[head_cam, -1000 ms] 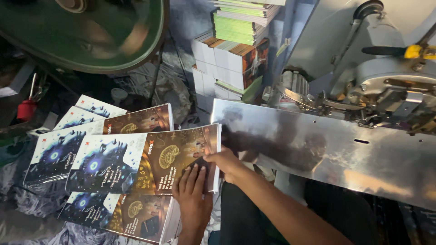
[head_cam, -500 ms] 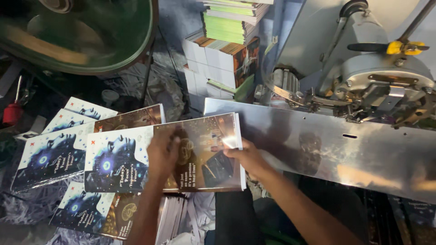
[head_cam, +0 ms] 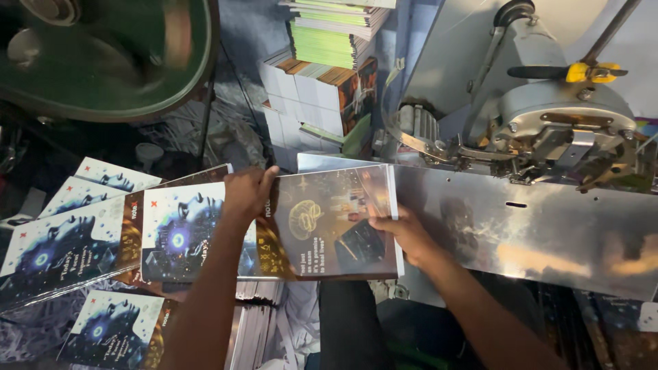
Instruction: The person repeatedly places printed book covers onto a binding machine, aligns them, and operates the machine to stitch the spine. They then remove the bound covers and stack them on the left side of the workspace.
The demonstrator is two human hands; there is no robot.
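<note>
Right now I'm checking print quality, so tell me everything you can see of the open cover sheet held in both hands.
The cover sheet is a glossy printed spread, lying open and nearly flat. Its left half shows a blue glowing face on white, its right half a dark brown panel with a gold brain drawing. The left hand holds its top edge near the fold; the right hand holds its right side. Its right end overlaps the metal machine table, and it lies over similar covers.
</note>
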